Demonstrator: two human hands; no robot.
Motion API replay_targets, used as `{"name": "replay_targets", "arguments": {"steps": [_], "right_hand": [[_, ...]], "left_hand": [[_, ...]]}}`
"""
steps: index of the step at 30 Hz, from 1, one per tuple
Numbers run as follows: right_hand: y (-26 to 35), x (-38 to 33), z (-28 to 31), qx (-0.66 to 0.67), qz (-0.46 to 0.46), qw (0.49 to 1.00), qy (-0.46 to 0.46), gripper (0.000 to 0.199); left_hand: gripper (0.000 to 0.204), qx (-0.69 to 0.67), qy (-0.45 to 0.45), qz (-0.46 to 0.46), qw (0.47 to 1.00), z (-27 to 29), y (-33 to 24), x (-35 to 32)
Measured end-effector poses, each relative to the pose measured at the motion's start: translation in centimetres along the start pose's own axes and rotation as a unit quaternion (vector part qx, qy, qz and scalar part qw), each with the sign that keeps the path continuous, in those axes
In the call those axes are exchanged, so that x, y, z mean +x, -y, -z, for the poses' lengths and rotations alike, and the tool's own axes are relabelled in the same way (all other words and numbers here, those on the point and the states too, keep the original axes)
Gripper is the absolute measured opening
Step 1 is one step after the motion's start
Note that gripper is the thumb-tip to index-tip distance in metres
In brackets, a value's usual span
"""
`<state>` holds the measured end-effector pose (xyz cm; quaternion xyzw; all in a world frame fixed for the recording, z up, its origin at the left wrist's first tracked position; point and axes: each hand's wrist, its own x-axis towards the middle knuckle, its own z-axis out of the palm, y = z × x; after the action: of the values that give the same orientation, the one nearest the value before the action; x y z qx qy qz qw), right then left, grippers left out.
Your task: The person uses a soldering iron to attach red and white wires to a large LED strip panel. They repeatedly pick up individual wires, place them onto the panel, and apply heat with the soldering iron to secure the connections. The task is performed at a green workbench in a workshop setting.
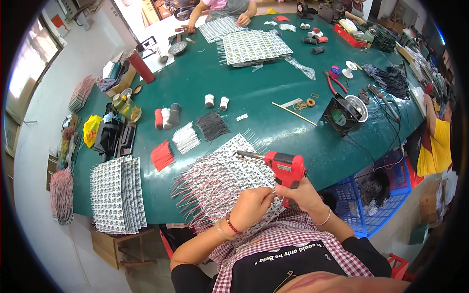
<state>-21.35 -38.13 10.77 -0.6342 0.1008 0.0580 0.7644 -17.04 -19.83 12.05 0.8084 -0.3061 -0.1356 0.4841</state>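
Note:
My right hand (305,195) grips a red and black soldering gun (288,171) by its handle. The gun's thin metal nose points left over a panel of small white circuit boards (239,168). Many red, white and dark wires stick out from this panel, mostly along its left side. Close beside the handle, my left hand (251,207) is closed in a pinch above the panel's near part. What its fingertips hold, if anything, is too small to make out. Bundles of red wires (162,156), white wires (185,138) and black wires (212,126) lie just beyond the panel.
Stacked board panels (115,195) stand at the left table edge, near a yellow-green bottle (127,107). A small fan (340,116), red pliers (336,84) and a wooden stick (294,114) lie to the right. A co-worker's hand (243,19) rests on a far panel. A blue crate (381,195) stands below right.

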Motion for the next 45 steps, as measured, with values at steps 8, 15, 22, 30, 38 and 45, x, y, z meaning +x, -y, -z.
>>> {"name": "replay_targets", "arguments": {"steps": [8, 15, 22, 30, 38, 45], "right_hand": [[0.8, -0.5, -0.5, 0.047, -0.017, 0.999, 0.002, 0.025], [1.6, -1.6, -1.3, -0.123, -0.02, 0.992, -0.023, 0.024], [0.5, -1.8, -1.8, -0.151, 0.075, 0.984, -0.063, 0.019], [0.2, -1.9, -1.9, -0.141, 0.08, 0.984, -0.071, 0.019], [0.7, -2.1, -2.3, -0.136, 0.05, 0.987, -0.076, 0.018], [0.3, -1.8, -2.5, -0.15, 0.088, 0.982, -0.069, 0.021]], "left_hand": [[0.011, -0.017, -0.004, 0.026, 1.0, -0.1, 0.4, -0.3], [0.006, 0.038, -0.066, -0.04, 0.996, -0.3, 0.5, -0.8], [0.007, 0.013, -0.082, -0.04, 0.996, -0.4, 0.1, -0.8], [0.008, -0.002, -0.078, -0.038, 0.996, -0.5, 0.2, -0.9], [0.006, 0.117, -0.122, -0.085, 0.982, -0.8, -0.1, -1.8], [0.008, 0.011, -0.102, -0.047, 0.994, -0.3, 0.1, -1.5]]}}
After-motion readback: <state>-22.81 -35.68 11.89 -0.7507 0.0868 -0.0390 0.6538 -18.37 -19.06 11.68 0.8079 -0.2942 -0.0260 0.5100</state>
